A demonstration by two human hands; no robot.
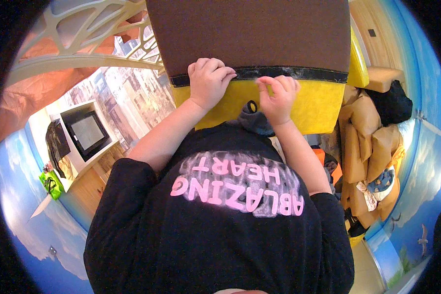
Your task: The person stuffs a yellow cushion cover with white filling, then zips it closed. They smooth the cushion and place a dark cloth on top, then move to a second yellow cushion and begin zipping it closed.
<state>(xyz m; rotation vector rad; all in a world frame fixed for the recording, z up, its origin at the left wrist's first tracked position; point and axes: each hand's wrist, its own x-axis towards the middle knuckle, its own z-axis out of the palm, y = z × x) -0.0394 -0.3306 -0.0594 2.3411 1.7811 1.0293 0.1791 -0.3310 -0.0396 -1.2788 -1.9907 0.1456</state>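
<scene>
Before me is a brown fabric-covered panel (pixel 250 33) edged by a stitched black strip (pixel 268 73) with whitish lint on it. Below the strip a yellow leather-like panel (pixel 316 106) faces me. My left hand (pixel 209 82) rests on the left part of the strip, thumb and fingers drawn together at its lower edge. Slightly blurred, my right hand (pixel 279 97) is over the yellow panel just under the strip, thumb and index finger meeting. Whether anything small is between the fingertips of either hand cannot be seen. A grey fabric item (pixel 257 119) with a black-rimmed opening lies by my right wrist.
To the right stand tan cushioned seats (pixel 356 147) with a black garment (pixel 391 103) and other cloth items on them. An orange item (pixel 319 156) is beside my right forearm. On the left are a white cabinet with a dark-framed panel (pixel 88 130) and a pale openwork partition (pixel 92 60).
</scene>
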